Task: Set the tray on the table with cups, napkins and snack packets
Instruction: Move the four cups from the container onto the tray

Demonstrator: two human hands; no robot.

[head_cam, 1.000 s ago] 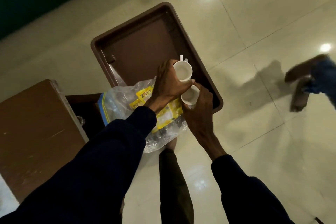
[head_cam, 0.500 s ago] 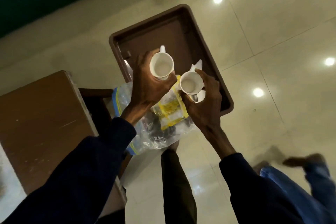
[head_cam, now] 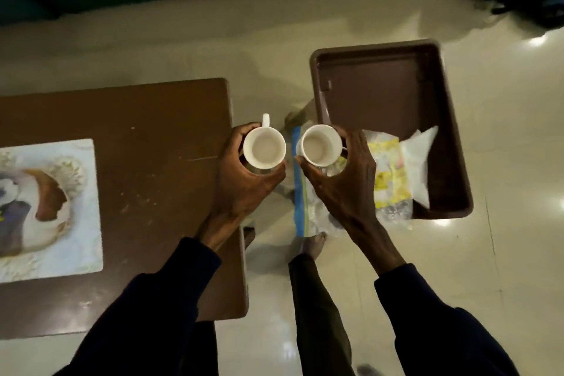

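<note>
We note two white glazed-looking cups (head_cam: pixel 264 148), smooth and faintly shiny. Brown rectangular plastic tray (head_cam: pixel 387 49): matt, smooth. Clear crinkled plastic bag (head_cam: pixel 308 207), glossy. Dark brown wooden bench (head_cam: pixel 158 137), scuffed and dull. Cream tiled floor (head_cam: pixel 503 162) is highly polished, reflecting lights.

Table (head_cam: pixel 146 119) right half bare; placemat (head_cam: pixel 48 207) left.

White cups (head_cam: pixel 264 149), brown tray (head_cam: pixel 457 143) and table (head_cam: pixel 152 131), yellow packets (head_cam: pixel 389 174), blue-edged clear bag (head_cam: pixel 299 192), cream floor (head_cam: pixel 503 253), dark navy sleeves (head_cam: pixel 442 314).
</note>
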